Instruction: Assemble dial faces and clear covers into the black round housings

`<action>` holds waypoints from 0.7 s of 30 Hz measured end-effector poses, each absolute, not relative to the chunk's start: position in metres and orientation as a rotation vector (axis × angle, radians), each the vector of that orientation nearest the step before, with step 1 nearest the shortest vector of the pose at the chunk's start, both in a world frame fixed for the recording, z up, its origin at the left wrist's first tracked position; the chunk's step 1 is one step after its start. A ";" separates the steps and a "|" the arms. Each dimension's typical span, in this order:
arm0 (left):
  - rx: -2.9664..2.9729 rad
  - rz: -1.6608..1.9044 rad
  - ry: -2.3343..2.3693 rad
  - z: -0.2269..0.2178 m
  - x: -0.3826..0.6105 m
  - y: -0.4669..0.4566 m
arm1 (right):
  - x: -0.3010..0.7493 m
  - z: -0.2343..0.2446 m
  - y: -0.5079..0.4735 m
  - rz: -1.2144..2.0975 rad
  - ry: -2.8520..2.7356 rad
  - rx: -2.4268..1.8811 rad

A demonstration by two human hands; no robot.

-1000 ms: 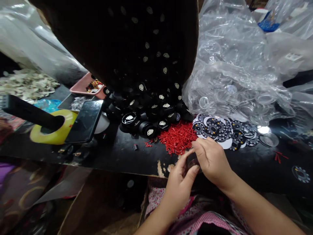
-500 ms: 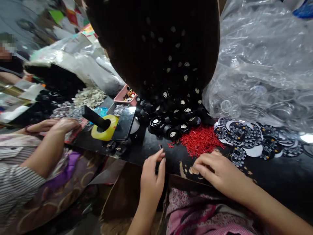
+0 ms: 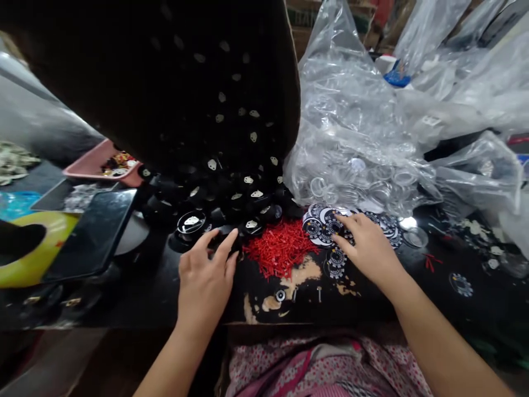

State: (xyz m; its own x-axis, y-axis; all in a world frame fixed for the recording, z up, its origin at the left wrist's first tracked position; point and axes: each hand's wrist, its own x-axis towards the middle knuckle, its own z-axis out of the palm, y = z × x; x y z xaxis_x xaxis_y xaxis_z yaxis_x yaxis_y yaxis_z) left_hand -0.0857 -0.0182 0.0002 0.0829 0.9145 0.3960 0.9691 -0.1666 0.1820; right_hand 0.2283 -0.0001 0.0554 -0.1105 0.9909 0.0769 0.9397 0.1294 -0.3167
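Observation:
My left hand [image 3: 206,278] reaches to the front of a heap of round black plastic cases [image 3: 192,221]. Its fingers are curved and apart over one dark case; whether they touch it I cannot tell. At the right, my right hand [image 3: 370,248] lies over a spread of printed dial discs [image 3: 324,229], thumb and forefinger apart, fingertips at the discs. Between the hands sits a pile of small red stick-like pieces [image 3: 279,248]. A small round metal-looking part [image 3: 280,295] and two thin pins lie in front of it.
A big dark open container [image 3: 292,99] spills the cases onto the black table [image 3: 152,298]. Clear bags of transparent rings [image 3: 363,176] stand behind the discs. To the left are a phone [image 3: 93,234], a yellow tape roll [image 3: 45,231] and a pink tray [image 3: 88,162].
The view has swung right, so the neighbouring person's arms have left the picture. My left hand has moved up to the black cases, my right hand onto the dial discs.

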 end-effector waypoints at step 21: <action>-2.314 -0.843 -2.039 0.008 -0.093 -0.028 | 0.224 0.033 -0.016 1.042 -1.697 -1.704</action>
State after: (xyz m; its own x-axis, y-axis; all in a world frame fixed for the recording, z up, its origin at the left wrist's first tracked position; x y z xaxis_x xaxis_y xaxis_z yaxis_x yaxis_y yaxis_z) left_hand -0.0934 -0.0277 0.0081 0.0484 0.9372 0.3453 0.9076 -0.1857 0.3766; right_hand 0.2236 -0.0163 0.0331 -0.0781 0.9839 -0.1606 0.5887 -0.0845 -0.8039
